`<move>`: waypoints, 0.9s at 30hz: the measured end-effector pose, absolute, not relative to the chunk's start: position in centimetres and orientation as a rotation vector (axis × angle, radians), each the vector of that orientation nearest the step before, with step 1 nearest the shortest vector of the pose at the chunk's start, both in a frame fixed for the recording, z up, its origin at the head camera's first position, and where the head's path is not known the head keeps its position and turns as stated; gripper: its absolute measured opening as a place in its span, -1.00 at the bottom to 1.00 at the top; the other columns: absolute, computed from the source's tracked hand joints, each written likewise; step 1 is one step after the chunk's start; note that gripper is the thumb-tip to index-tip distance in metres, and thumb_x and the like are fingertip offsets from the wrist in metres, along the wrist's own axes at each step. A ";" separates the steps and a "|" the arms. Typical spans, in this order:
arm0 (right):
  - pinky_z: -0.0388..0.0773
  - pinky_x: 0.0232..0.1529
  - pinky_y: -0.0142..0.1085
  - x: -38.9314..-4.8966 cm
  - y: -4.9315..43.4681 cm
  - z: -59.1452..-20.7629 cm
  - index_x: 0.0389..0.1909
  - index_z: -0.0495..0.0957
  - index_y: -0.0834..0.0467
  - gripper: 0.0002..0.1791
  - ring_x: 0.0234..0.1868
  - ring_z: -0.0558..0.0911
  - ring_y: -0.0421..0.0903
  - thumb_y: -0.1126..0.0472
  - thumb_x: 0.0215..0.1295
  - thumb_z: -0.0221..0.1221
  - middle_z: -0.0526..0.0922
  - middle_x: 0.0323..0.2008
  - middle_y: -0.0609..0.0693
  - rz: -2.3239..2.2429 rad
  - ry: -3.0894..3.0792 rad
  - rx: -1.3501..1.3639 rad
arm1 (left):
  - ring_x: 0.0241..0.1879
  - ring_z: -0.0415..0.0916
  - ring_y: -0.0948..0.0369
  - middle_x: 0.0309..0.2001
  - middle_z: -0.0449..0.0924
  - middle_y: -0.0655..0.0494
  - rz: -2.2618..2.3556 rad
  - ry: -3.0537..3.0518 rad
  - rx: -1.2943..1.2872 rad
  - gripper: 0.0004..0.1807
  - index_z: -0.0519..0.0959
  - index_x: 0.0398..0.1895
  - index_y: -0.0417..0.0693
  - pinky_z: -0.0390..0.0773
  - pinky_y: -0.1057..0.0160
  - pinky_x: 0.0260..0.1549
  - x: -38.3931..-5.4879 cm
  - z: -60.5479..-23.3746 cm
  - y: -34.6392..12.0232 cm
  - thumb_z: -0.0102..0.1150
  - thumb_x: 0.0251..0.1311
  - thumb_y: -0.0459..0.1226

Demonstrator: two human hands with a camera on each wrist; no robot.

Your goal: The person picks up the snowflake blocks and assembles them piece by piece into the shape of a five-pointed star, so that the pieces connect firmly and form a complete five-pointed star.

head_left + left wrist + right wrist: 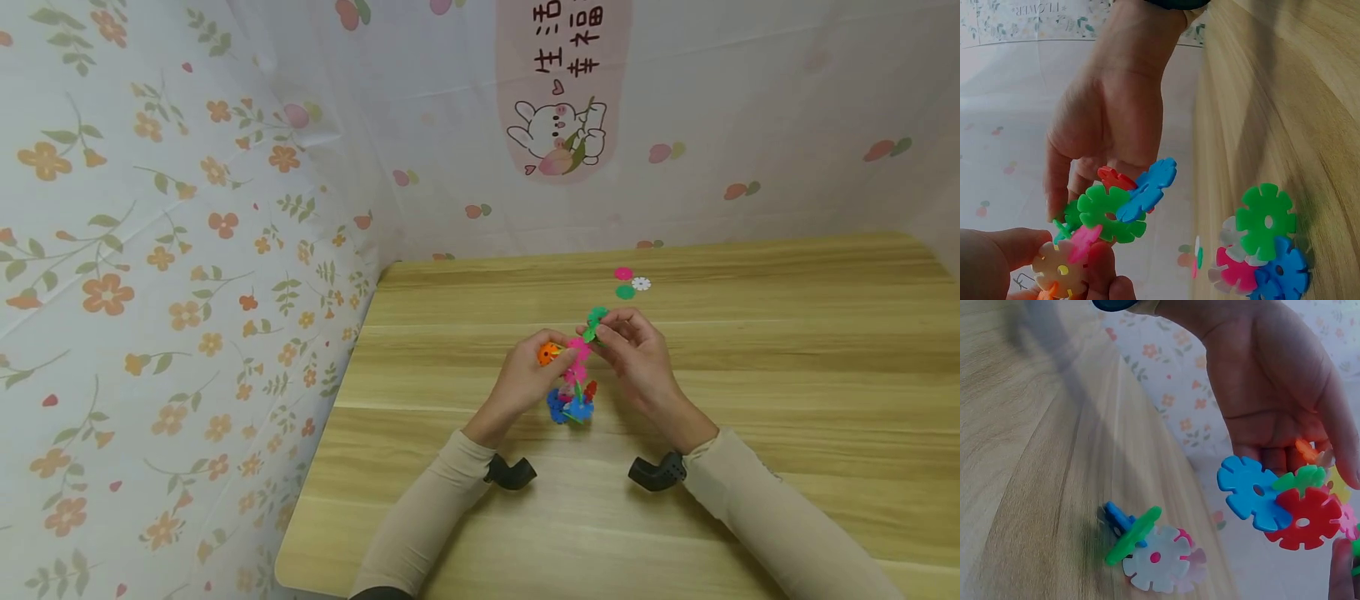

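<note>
Flower-shaped slotted plastic discs are joined into a chain (576, 363) between the two hands above the table. My left hand (528, 377) pinches the chain's pink and pale part; an orange disc (548, 354) shows beside its fingers. A green disc (597, 316) at the far end is between the fingertips of my right hand (636, 357). Blue (1254, 492) and red (1303, 520) discs hang from the chain in the right wrist view. Below the hands, a second joined cluster (581, 407) with blue, green, pink and white discs rests on the table.
Three loose discs lie toward the back of the wooden table (787, 358): pink (623, 272), white (641, 283) and green (625, 292). Patterned cloth (420, 125) hangs behind and to the left. A black curved fitting (513, 473) sits at each wrist.
</note>
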State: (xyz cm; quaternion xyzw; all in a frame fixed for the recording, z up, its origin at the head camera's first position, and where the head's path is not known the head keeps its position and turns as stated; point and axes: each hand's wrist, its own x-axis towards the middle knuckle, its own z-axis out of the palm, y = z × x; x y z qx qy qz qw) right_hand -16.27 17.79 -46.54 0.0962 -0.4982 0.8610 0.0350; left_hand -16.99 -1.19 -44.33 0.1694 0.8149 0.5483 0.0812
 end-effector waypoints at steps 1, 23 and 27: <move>0.55 0.11 -0.17 -16.3 17.8 -46.5 -0.09 0.44 0.30 -0.89 0.03 0.68 0.07 0.38 0.44 0.13 0.54 -0.11 0.07 2.640 -1.534 0.298 | -0.40 0.68 -0.12 -0.51 0.65 -0.09 1.637 2.439 0.501 -0.75 0.61 -0.01 0.02 0.30 0.38 -0.72 -17.0 -44.3 -1.2 0.21 0.38 -0.07; 0.59 0.03 -0.24 -16.4 17.2 -46.6 -0.22 0.54 0.19 -0.95 -0.10 0.68 -0.11 0.40 0.40 0.17 0.55 -0.20 0.03 2.653 -1.514 0.237 | -0.60 0.55 0.10 -0.36 0.63 0.15 1.700 2.545 0.514 -0.74 0.63 -0.03 -0.12 0.40 0.35 -0.53 -16.6 -44.9 -0.8 0.18 0.41 -0.14; 0.63 -0.05 -0.30 -16.4 17.1 -46.8 -0.27 0.57 0.15 -0.91 -0.18 0.64 -0.15 0.40 0.40 0.18 0.59 -0.24 -0.02 2.684 -1.476 0.165 | -0.69 0.31 0.30 -0.41 0.59 0.17 1.692 2.574 0.516 -0.74 0.63 -0.03 -0.13 0.35 0.35 -0.60 -16.4 -44.8 -0.6 0.18 0.42 -0.14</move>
